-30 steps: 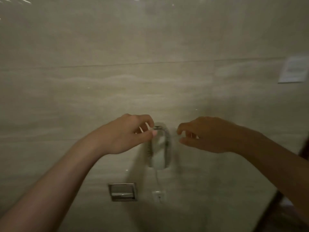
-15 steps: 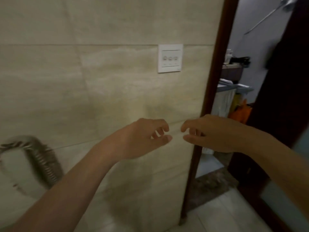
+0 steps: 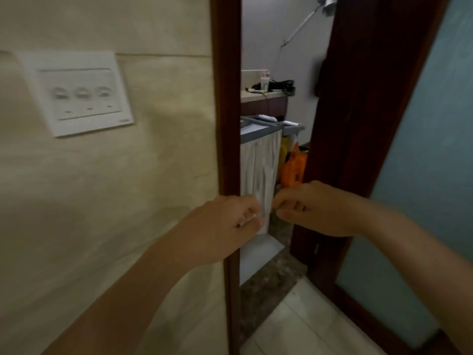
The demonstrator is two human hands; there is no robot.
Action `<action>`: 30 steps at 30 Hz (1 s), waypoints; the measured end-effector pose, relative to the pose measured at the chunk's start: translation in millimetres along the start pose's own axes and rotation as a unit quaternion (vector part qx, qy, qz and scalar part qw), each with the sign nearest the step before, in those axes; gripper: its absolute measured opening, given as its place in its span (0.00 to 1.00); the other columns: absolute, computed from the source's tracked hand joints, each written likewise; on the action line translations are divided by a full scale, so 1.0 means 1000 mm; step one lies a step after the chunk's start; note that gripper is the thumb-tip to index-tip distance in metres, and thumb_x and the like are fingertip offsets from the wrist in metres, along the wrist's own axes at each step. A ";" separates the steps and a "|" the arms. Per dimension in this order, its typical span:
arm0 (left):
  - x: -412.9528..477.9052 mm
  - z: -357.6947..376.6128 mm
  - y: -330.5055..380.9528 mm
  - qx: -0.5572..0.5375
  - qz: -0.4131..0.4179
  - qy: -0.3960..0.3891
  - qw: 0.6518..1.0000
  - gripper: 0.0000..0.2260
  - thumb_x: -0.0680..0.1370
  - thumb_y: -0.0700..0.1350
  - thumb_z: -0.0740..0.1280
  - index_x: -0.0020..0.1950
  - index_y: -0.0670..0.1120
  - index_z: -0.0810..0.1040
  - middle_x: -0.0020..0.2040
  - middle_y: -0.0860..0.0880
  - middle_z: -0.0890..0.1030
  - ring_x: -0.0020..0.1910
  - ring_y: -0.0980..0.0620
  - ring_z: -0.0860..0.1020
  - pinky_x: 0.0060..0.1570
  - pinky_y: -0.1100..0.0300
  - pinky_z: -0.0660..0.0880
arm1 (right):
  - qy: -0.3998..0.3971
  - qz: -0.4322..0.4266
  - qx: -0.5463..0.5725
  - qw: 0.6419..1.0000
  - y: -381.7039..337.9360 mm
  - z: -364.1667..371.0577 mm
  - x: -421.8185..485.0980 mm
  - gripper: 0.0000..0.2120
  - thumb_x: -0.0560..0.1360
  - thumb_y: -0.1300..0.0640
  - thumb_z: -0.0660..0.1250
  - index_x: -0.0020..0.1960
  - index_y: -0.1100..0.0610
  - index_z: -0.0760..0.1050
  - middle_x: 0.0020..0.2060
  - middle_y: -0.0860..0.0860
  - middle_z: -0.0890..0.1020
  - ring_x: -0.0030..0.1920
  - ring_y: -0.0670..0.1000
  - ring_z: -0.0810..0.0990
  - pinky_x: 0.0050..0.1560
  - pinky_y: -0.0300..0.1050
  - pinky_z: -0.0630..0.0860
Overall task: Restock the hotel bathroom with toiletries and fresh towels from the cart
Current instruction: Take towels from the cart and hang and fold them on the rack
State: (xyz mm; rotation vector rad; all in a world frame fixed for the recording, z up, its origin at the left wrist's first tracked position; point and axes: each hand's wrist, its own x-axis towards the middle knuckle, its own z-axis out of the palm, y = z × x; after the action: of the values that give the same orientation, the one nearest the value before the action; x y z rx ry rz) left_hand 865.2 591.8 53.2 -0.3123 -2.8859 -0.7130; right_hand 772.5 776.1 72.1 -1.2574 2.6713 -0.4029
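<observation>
Where the dark wooden door frame (image 3: pixel 225 98) leaves a narrow opening, the cart (image 3: pixel 263 129) stands just outside the bathroom, seen only in part: a grey top tray with pale folded items lying on it, and a white cloth bag (image 3: pixel 259 170) hanging below the tray. Beside the bag, on its right, hangs something orange (image 3: pixel 294 167), too blurred to name. Behind the cart a counter (image 3: pixel 258 96) carries a pale bottle and a dark tangle of objects.

Both hands are raised in front of that opening, apart from the cart and close to each other without touching. The left hand (image 3: pixel 225 226) has its fingers curled toward the thumb, with a pale streak between them; I cannot tell whether it pinches anything. The right hand (image 3: pixel 317 208) has its fingers loosely curled over the thumb, and nothing shows in its grasp.

Left of the frame, the beige tiled wall (image 3: pixel 102 201) bears a white switch plate (image 3: pixel 76 93) with 3 round knobs. On the right stands a door of frosted blue-green glass (image 3: pixel 422 175) in dark wood. Pale floor tiles (image 3: pixel 307 321) lie below.
</observation>
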 end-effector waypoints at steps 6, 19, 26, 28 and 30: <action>0.078 0.021 -0.015 -0.023 0.010 -0.030 0.999 0.10 0.80 0.51 0.55 0.55 0.52 0.74 0.48 0.55 0.79 0.46 0.58 0.77 0.49 0.53 0.75 | 0.053 0.058 0.044 0.996 0.072 -0.007 0.038 0.13 0.78 0.50 0.61 0.60 0.50 0.76 0.50 0.47 0.83 0.47 0.44 0.81 0.50 0.47 0.79; 0.271 0.082 -0.029 -0.119 -0.084 0.032 0.989 0.08 0.80 0.50 0.57 0.51 0.51 0.74 0.44 0.55 0.77 0.43 0.56 0.76 0.46 0.57 0.74 | 0.147 0.144 0.064 0.977 0.231 -0.031 0.118 0.08 0.78 0.47 0.58 0.51 0.42 0.75 0.47 0.48 0.81 0.48 0.53 0.81 0.50 0.56 0.78; 0.382 0.118 -0.035 -0.152 -0.173 0.072 0.971 0.09 0.80 0.50 0.57 0.54 0.52 0.75 0.49 0.55 0.78 0.48 0.57 0.76 0.48 0.60 0.73 | 0.187 0.064 0.195 0.961 0.334 -0.044 0.184 0.07 0.78 0.53 0.60 0.47 0.49 0.77 0.38 0.44 0.82 0.39 0.43 0.82 0.46 0.52 0.80; 0.405 0.124 -0.039 -0.150 -0.191 0.080 0.967 0.10 0.81 0.49 0.56 0.54 0.50 0.76 0.49 0.52 0.79 0.47 0.55 0.77 0.49 0.57 0.73 | 0.186 0.055 0.223 0.955 0.355 -0.049 0.204 0.07 0.78 0.55 0.61 0.48 0.51 0.78 0.37 0.45 0.82 0.38 0.42 0.82 0.46 0.51 0.81; 0.422 0.126 -0.044 -0.138 -0.209 0.082 0.965 0.11 0.81 0.48 0.55 0.53 0.48 0.76 0.47 0.47 0.79 0.45 0.51 0.78 0.49 0.53 0.74 | 0.180 0.042 0.251 0.950 0.372 -0.056 0.226 0.07 0.78 0.56 0.61 0.49 0.52 0.78 0.37 0.46 0.82 0.40 0.42 0.82 0.47 0.51 0.80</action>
State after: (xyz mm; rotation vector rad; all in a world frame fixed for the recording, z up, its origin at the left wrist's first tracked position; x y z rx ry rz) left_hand 434.3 683.3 6.2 0.3265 -2.7119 -1.1518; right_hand 343.4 838.0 3.9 -0.9813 2.6157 -1.3116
